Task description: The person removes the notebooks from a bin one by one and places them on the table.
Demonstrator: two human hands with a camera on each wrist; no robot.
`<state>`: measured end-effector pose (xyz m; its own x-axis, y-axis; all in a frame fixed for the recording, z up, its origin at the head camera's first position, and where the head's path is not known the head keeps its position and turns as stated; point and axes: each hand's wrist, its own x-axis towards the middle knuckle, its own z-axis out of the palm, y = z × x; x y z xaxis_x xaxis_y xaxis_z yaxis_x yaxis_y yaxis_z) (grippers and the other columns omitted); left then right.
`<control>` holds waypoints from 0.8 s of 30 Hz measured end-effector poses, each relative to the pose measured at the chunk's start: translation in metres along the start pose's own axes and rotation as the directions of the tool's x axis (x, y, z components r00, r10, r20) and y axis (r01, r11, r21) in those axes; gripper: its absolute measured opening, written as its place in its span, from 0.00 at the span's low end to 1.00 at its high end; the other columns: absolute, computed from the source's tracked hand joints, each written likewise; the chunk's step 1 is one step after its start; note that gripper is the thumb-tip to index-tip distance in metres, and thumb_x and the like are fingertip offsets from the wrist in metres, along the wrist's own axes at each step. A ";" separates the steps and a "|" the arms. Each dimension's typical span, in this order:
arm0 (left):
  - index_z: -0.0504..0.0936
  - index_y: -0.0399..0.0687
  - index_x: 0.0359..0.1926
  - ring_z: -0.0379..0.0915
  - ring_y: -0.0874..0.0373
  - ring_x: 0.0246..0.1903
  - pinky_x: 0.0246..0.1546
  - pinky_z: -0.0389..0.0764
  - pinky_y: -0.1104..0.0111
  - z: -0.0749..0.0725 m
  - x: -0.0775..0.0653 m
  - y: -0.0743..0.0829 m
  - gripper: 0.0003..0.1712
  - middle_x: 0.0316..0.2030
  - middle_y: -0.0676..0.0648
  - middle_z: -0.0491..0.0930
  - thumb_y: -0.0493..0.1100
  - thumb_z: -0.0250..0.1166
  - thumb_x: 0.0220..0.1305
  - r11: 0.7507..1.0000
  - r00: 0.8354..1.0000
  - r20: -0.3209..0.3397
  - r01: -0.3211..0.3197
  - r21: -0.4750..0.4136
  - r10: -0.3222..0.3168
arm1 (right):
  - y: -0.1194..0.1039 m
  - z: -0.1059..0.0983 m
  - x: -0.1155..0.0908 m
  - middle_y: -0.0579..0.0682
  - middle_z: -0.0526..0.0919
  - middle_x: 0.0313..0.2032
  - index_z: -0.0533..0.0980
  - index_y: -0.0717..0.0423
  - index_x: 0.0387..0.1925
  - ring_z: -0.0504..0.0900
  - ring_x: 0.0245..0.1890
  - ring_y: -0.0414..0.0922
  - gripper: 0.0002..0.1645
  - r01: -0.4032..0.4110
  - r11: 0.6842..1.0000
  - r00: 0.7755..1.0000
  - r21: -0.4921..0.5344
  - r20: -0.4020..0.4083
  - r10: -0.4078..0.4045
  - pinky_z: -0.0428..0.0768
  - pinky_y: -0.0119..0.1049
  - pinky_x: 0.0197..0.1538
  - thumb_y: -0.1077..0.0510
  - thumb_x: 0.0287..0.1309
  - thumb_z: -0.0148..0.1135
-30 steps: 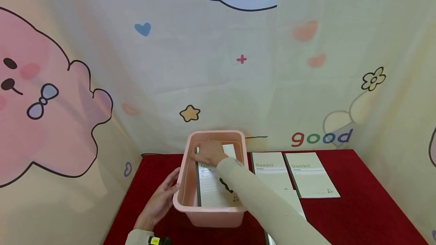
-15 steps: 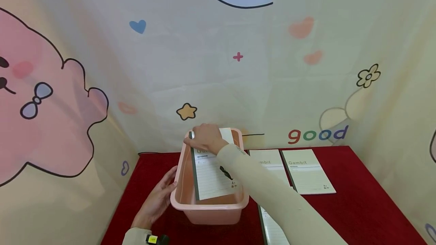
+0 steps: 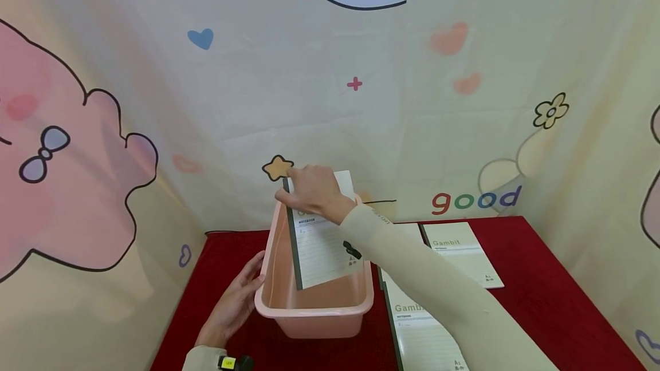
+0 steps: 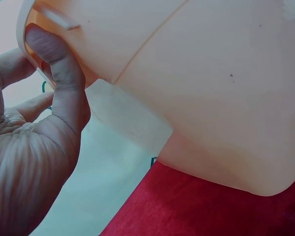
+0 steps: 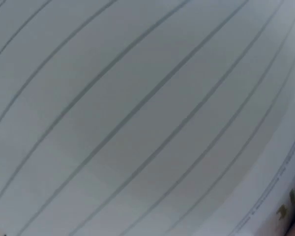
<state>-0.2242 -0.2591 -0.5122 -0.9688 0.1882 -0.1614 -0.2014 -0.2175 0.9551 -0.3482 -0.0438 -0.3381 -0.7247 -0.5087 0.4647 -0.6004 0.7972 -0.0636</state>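
Note:
My right hand (image 3: 315, 193) grips a white Gambit notebook (image 3: 327, 253) near its top edge, in the head view. The notebook hangs tilted over the pink plastic basin (image 3: 314, 324), its lower end still within the rim. Its ruled cover (image 5: 137, 113) fills the right wrist view. My left hand (image 3: 234, 302) holds the basin's left rim. In the left wrist view the thumb of the left hand (image 4: 49, 113) lies under the rim of the basin (image 4: 226, 113), with the other fingers partly hidden behind it.
On the red tablecloth (image 3: 557, 314) to the right lie more notebooks: one at the back right (image 3: 466, 253), one in front (image 3: 425, 331), and another partly hidden under the right sleeve (image 3: 438, 279). A printed curtain (image 3: 309, 102) stands close behind the basin.
My right hand has lifted the notebook up from inside the basin, and the notebook has tilted. The left hand stays at the rim. The head view has shifted slightly.

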 end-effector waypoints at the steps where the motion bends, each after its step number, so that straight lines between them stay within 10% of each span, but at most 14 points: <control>1: 0.56 0.66 0.74 0.55 0.41 0.72 0.60 0.76 0.54 0.000 0.000 0.000 0.37 0.74 0.50 0.51 0.43 0.60 0.69 1.000 1.000 0.001 0.000 0.001 0.000 | 0.001 -0.004 -0.001 0.41 0.60 0.11 0.76 0.48 0.32 0.56 0.13 0.38 0.22 0.011 1.000 1.000 -0.006 -0.027 -0.011 0.53 0.30 0.16 0.37 0.52 0.47; 8: 0.56 0.66 0.74 0.56 0.42 0.71 0.61 0.77 0.56 -0.001 0.002 0.002 0.37 0.73 0.49 0.53 0.43 0.59 0.70 1.000 1.000 0.013 0.010 0.018 -0.010 | 0.009 -0.028 -0.009 0.42 0.68 0.11 0.72 0.49 0.24 0.65 0.13 0.39 0.18 0.136 0.990 0.960 -0.040 -0.242 -0.142 0.57 0.29 0.16 0.40 0.50 0.48; 18: 0.57 0.66 0.73 0.64 0.49 0.67 0.58 0.80 0.61 0.002 0.003 0.000 0.35 0.72 0.49 0.55 0.43 0.59 0.70 0.999 1.000 0.008 0.007 0.032 -0.008 | 0.034 -0.066 -0.032 0.43 0.63 0.11 0.66 0.51 0.17 0.62 0.12 0.40 0.15 0.281 0.955 0.792 -0.092 -0.539 -0.285 0.57 0.31 0.18 0.46 0.44 0.53; 24: 0.56 0.65 0.73 0.62 0.45 0.68 0.55 0.81 0.63 0.001 0.000 0.001 0.35 0.72 0.48 0.55 0.42 0.57 0.71 1.000 1.000 0.020 0.004 0.021 -0.004 | 0.065 -0.086 -0.056 0.44 0.61 0.11 0.64 0.53 0.15 0.58 0.12 0.41 0.17 0.286 0.952 0.733 -0.107 -0.616 -0.290 0.55 0.32 0.18 0.46 0.46 0.47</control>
<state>-0.2245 -0.2583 -0.5115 -0.9649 0.2079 -0.1603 -0.2018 -0.1969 0.9594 -0.3172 0.0642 -0.2920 -0.1490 -0.4035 0.9027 -0.7428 0.6483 0.1671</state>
